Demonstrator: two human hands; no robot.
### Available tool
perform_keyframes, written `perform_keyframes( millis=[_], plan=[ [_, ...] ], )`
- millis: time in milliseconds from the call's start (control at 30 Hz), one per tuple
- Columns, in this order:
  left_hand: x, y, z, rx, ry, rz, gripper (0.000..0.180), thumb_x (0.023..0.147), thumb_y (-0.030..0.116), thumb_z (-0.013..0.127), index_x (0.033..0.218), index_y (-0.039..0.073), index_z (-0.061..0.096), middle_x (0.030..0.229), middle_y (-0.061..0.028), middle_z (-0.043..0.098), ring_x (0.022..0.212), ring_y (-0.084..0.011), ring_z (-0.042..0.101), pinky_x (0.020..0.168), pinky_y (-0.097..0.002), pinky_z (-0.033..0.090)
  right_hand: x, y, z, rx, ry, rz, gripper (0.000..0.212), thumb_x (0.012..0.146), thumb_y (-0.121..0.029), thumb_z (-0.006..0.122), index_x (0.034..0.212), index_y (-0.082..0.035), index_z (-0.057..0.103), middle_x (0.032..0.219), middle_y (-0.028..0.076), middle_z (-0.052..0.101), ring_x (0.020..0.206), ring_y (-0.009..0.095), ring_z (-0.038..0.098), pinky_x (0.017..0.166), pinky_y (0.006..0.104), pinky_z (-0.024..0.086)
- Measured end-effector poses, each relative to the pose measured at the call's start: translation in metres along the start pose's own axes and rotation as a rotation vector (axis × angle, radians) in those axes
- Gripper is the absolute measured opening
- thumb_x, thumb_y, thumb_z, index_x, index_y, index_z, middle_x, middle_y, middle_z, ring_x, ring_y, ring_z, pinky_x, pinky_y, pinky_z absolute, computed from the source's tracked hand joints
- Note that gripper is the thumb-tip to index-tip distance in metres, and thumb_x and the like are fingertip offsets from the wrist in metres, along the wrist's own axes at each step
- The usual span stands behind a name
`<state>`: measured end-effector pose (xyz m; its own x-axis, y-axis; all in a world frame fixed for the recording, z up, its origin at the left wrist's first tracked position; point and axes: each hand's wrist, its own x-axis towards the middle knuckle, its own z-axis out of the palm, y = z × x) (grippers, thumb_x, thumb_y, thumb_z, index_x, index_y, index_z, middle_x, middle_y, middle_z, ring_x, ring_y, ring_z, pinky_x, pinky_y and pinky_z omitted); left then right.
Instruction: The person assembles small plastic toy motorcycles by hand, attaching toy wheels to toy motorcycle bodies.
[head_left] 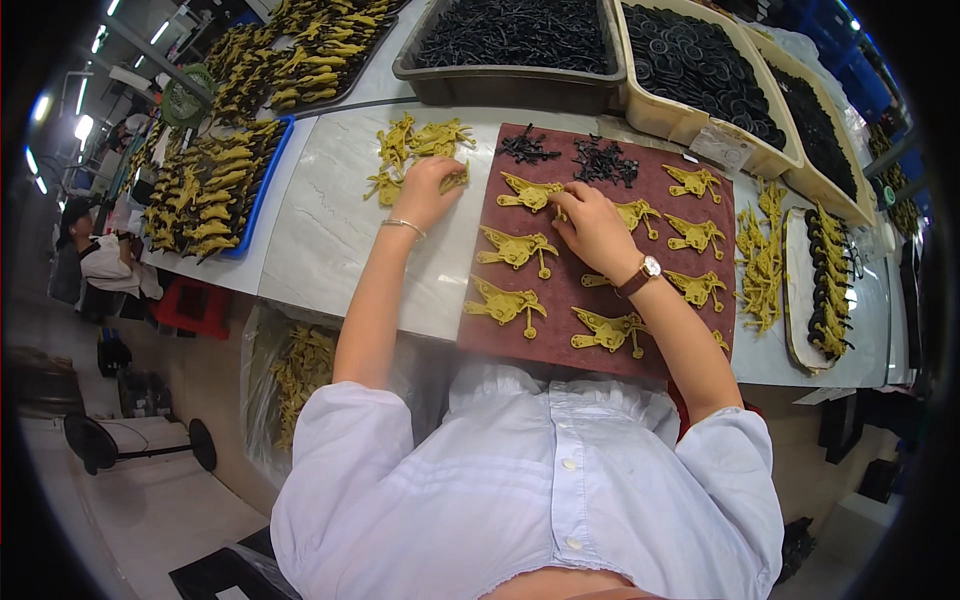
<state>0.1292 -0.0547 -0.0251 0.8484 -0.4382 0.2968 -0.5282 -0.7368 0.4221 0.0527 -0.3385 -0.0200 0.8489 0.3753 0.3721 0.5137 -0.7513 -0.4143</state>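
My left hand (428, 192) is closed at the near edge of a small pile of yellow plastic parts (400, 138), its fingertips on one yellow part (455, 180). My right hand (597, 232) reaches over a dark red mat (480, 345), finger and thumb pinched at the end of a yellow beak-shaped part (525, 192). Similar yellow parts, each with a small round-ended arm, lie in rows on the mat; one (515, 248) is just below. My right hand and forearm partly hide others. Two heaps of small black pieces (605, 162) lie along the mat's far edge.
Behind the mat stand a grey bin (510, 75) of black pieces and a cream bin (640, 105) of black rings. Left are a blue tray (262, 190) and a dark tray with yellow-and-black assemblies. Right lie loose yellow parts (762, 255) and a white tray (797, 290).
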Motion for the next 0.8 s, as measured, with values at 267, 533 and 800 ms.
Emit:
perform_keyframes(
  millis=[267, 533, 800],
  plan=[
    [0.014, 0.038, 0.011, -0.251, 0.018, 0.203, 0.042, 0.070, 0.018, 0.078, 0.110, 0.007, 0.067, 0.111, -0.0103, 0.066, 0.108, -0.0268, 0.060, 0.095, -0.0382, 0.046, 0.014, 0.004, 0.005, 0.099, -0.016, -0.002, 0.033, 0.076, -0.007, 0.066, 0.108, -0.003, 0.061, 0.110, 0.017, 0.059, 0.105, 0.036, 0.056, 0.088, 0.0421, 0.049],
    [0.025, 0.037, 0.012, -0.287, -0.208, 0.100, 0.042, 0.072, 0.016, 0.077, 0.111, 0.007, 0.067, 0.111, -0.0115, 0.067, 0.102, -0.0264, 0.063, 0.090, -0.0350, 0.049, 0.086, 0.031, 0.008, 0.095, -0.005, 0.007, 0.045, 0.077, -0.021, 0.066, 0.120, -0.011, 0.058, 0.115, 0.015, 0.058, 0.109, 0.036, 0.054, 0.092, 0.0447, 0.047],
    [0.017, 0.036, 0.017, -0.282, -0.097, 0.154, 0.040, 0.073, 0.017, 0.077, 0.110, 0.006, 0.066, 0.110, -0.0109, 0.067, 0.099, -0.0273, 0.063, 0.087, -0.0350, 0.050, 0.128, 0.049, 0.033, -0.028, -0.261, -0.091, 0.045, 0.075, -0.023, 0.067, 0.118, -0.009, 0.060, 0.126, 0.017, 0.052, 0.112, 0.040, 0.051, 0.094, 0.0487, 0.044]
  ],
)
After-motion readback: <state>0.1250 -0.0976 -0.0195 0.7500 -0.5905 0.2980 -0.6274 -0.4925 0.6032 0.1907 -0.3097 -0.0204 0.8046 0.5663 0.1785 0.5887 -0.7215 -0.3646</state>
